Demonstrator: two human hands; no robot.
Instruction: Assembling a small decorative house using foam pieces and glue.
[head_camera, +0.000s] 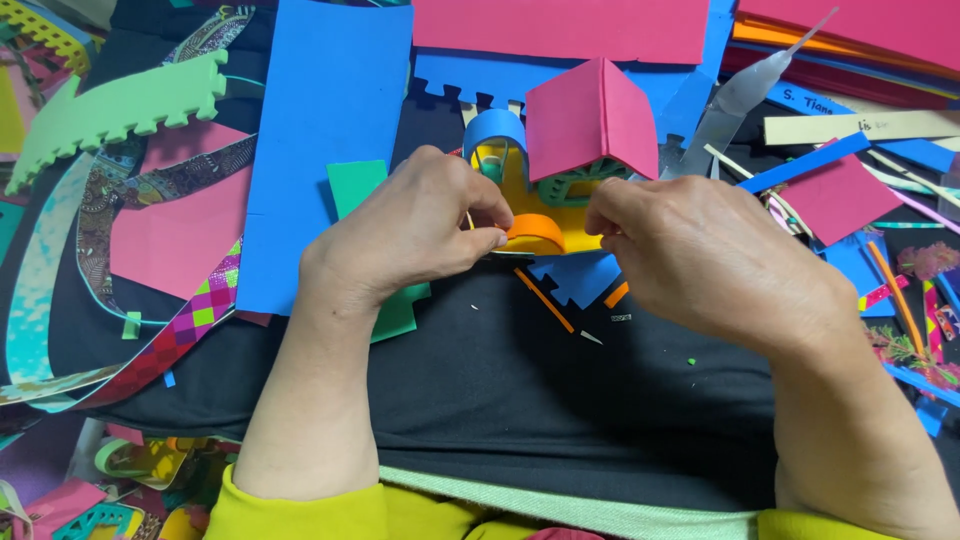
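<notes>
A small foam model house (560, 170) sits on a black cloth (520, 390), just beyond the fingertips of both hands. It has a folded pink roof (590, 115) pitched in 2 slopes, a yellow base (560, 232), green lattice trim under the roof edge, and a blue arch (493, 128) standing upright to the left of the roof. At the near edge of the yellow base lies a curled orange foam strip (535, 230), bent into a low arch.

The left hand (405, 235) has its thumb and forefinger pinched together on the left end of the orange strip. The right hand (700, 255) reaches in from the other side, its fingertips closed together at the strip's right end; whether they actually grip it is hidden by the knuckles.

Below the fingers, a thin orange sliver (545, 300) lies loose on the cloth. Left of the left hand are a blue foam sheet (320, 140) and a green foam piece (355, 185). Right of the right hand lies a pink square (838, 198) among coloured scraps.
</notes>
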